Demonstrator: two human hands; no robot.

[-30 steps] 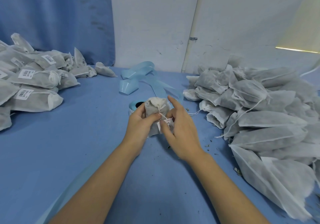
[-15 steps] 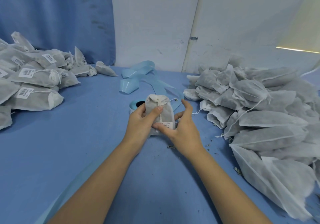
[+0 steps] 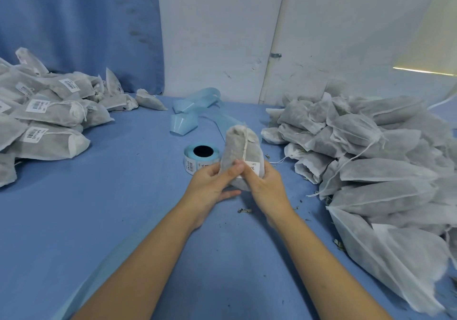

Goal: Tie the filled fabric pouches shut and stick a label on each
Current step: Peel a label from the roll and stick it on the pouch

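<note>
On the blue table cover, the left hand and right hand grip a tied pouch upright between them. Both thumbs press the label onto its lower front. The drawstring hangs down to the label's edge. If the sticker bridges that cord or the soft fabric wrinkles, it will probably lift. The label roll stands just behind.

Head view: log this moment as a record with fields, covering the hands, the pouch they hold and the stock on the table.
held pouch: upright, top cinched, drawstring down its front
label: on the pouch's lower front, partly under the thumbs
left hand: grips held pouch, thumb at the label's edge
right hand: grips held pouch from the other side
label roll: on the table, behind the left hand
labelled pile: far left
unlabelled pile: right
</note>
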